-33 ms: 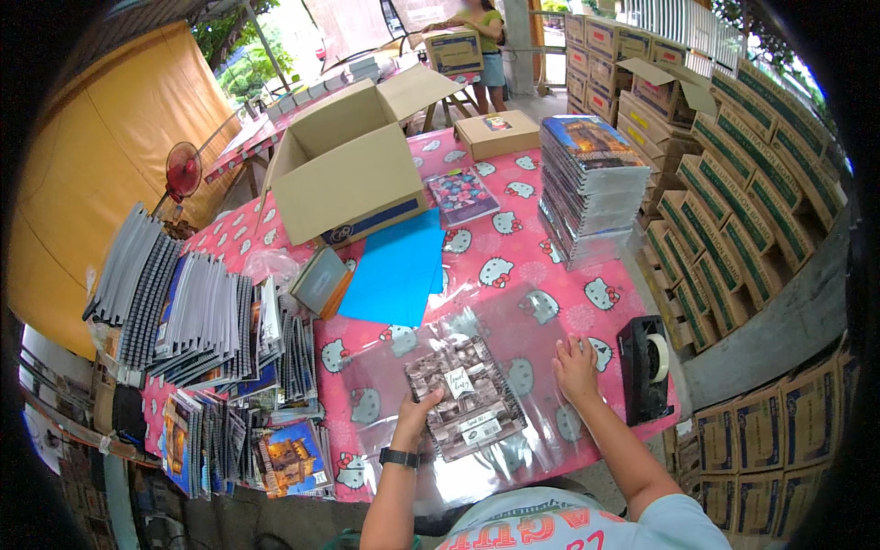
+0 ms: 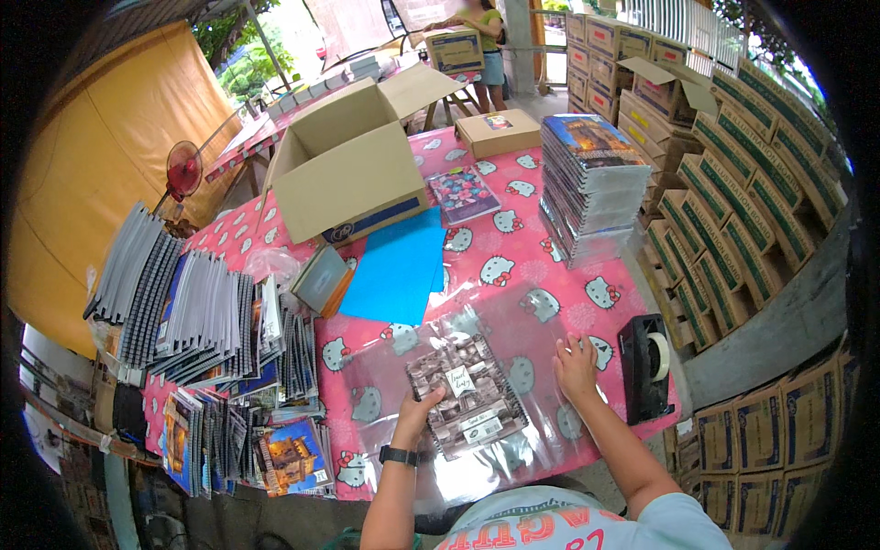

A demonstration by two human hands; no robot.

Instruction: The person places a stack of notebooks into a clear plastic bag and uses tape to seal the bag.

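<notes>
A spiral notebook [image 2: 469, 396] with a grey-brown patterned cover and a white label lies on clear plastic sheets [image 2: 458, 481] at the table's near edge. My left hand [image 2: 419, 412], wearing a dark wristband, grips the notebook's left side. Its thumb rests on the cover while the other fingers are hidden. To the right, my right hand [image 2: 577, 371] lies with fingers stretched out at the right edge of the plastic, holding nothing. A black tape dispenser [image 2: 634, 371] with a roll of tape stands just right of that hand.
Spiral notebooks [image 2: 202, 312] are piled at left; a tall stack of wrapped notebooks [image 2: 591, 197] stands at right. An open carton [image 2: 353, 188], blue sheets [image 2: 394, 266] and a flowered notebook [image 2: 465, 194] lie farther back. Beyond, a person [image 2: 490, 41] stands at a carton; boxes [image 2: 733, 202] line the right.
</notes>
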